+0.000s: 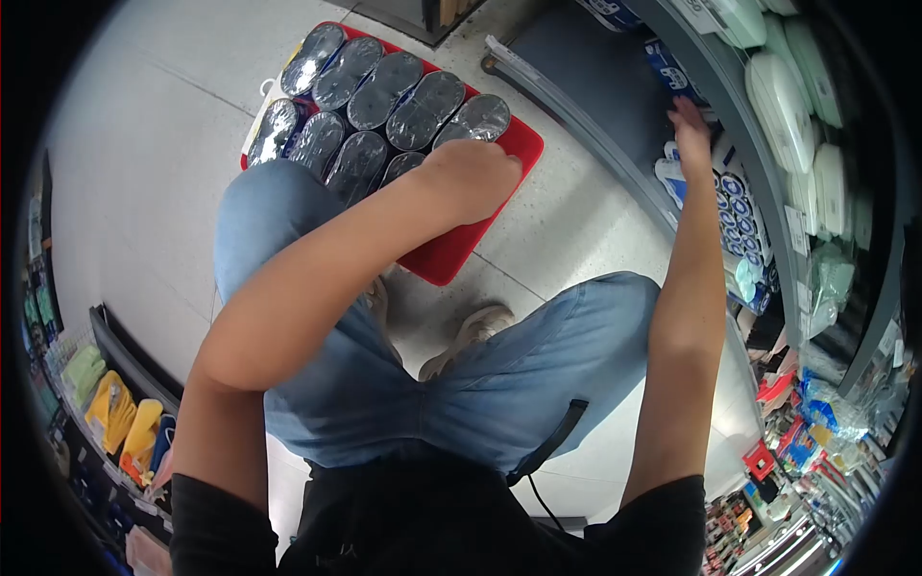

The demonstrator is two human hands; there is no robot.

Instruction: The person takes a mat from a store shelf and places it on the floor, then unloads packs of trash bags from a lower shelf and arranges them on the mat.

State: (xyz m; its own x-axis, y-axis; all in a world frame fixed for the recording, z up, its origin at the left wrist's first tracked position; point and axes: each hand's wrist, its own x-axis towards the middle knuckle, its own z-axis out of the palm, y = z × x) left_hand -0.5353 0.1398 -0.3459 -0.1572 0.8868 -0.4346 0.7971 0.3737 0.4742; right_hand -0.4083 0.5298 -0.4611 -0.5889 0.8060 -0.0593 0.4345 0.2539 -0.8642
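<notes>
A red tray (523, 144) on the floor bears several shrink-wrapped packs (387, 89) with dark oval tops, set in rows. My left hand (477, 180) is over the tray's right side, beside the nearest packs; its fingers are curled and what they hold, if anything, is hidden. On the right, my right hand (689, 130) reaches into the lower shelf with its fingers apart, touching or close to a blue and white pack (669, 69). Below that hand, more blue and white round-ended packs (740, 216) stand on the shelf.
A grey shelf edge (586, 139) runs diagonally beside the tray. Pale green containers (783, 106) fill the upper shelf at the right. My bent knees (279, 206) flank the tray's near side. Yellow gloves (113, 408) hang at the lower left.
</notes>
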